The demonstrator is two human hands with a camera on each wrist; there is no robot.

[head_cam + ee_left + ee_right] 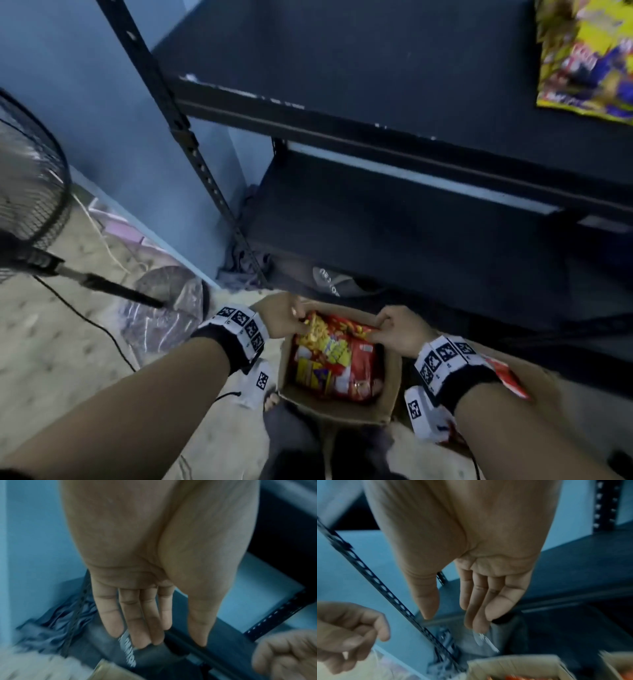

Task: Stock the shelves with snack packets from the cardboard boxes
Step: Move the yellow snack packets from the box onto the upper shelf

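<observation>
Head view: both hands reach down over an open box point(388, 387) on the floor, in front of a dark shelf point(394, 219). The left hand point(282, 317) is at the far left corner of the box, its fingers bent over the top edge of a red and yellow packet point(337, 359); whether it has hold of the packet cannot be told here. The right hand point(399, 330) is at the far right corner, fingers curled at the packet's top right edge, again with the grip itself unclear. The packet lies between the 2 hands, inside the box, with more red packets under it.

Left wrist view: the left hand point(137, 601) has its fingers point(130, 615) straight and close together, thumb apart, nothing between them. The right hand point(284, 654) appears at the lower right, loosely curled.

Right wrist view: the right hand point(471, 588) shows relaxed, nearly straight fingers point(477, 601) and a separate thumb, holding nothing visible. The box point(513, 665) sits below it, blurred.

1 yellow packet point(585, 54) already lies on the upper shelf at the right. A fan point(30, 192) stands at the left.
</observation>
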